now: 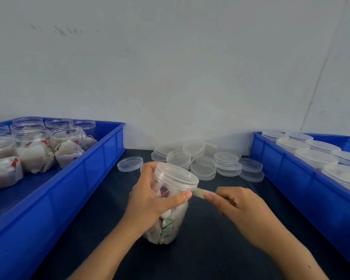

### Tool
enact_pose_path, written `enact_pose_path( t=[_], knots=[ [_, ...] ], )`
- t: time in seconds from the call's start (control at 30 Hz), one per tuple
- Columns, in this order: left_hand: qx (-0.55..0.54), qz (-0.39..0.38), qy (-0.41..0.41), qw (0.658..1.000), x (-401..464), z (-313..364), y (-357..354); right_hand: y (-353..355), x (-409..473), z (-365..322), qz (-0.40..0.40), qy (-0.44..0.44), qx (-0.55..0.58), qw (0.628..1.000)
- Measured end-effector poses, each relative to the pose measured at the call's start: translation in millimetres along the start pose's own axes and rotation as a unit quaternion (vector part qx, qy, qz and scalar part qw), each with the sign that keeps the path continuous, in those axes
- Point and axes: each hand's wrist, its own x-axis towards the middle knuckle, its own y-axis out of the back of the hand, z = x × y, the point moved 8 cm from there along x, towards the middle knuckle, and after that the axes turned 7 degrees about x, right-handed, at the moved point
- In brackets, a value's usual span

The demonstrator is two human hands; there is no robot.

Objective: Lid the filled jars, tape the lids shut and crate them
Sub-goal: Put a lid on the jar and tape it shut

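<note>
Jar: tilting on the table, lid on, top leaning right.
Left hand: gripping the jar, thumb pinning tape at the rim.
Right hand: just right, pinching the tape, stretching it sideways.

Both forearms are bare, with no sleeve in view; the left hand and the right hand wear no gloves, rings or watch; nails are short and unpainted; a small dark spot marks the right forearm.
</note>
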Motion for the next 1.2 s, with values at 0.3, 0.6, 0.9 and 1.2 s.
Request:
enact_pose_path(
  t=[0.3,0.6,0.9,1.2],
  knots=[
    [-0.039,-0.069,0.025,0.997,1.9,-3.5,-5.0,-2.8,3.7,5.3,0.007,-0.016,-0.033,0.999],
    [-0.111,-0.142,0.05,0.982,-5.4,-4.7,-14.8,-10.6,1.3,-0.8,0.025,-0.016,-0.021,0.999],
    [-0.033,-0.037,0.021,0.999,-17.3,5.7,-2.0,-24.9,0.9,3.6,0.018,-0.045,0.117,0.992],
    [0.04,0.086,0.027,0.995,-18.4,3.1,3.8,-27.7,-3.6,-8.9,0.047,-0.023,0.131,0.99]
  ],
)
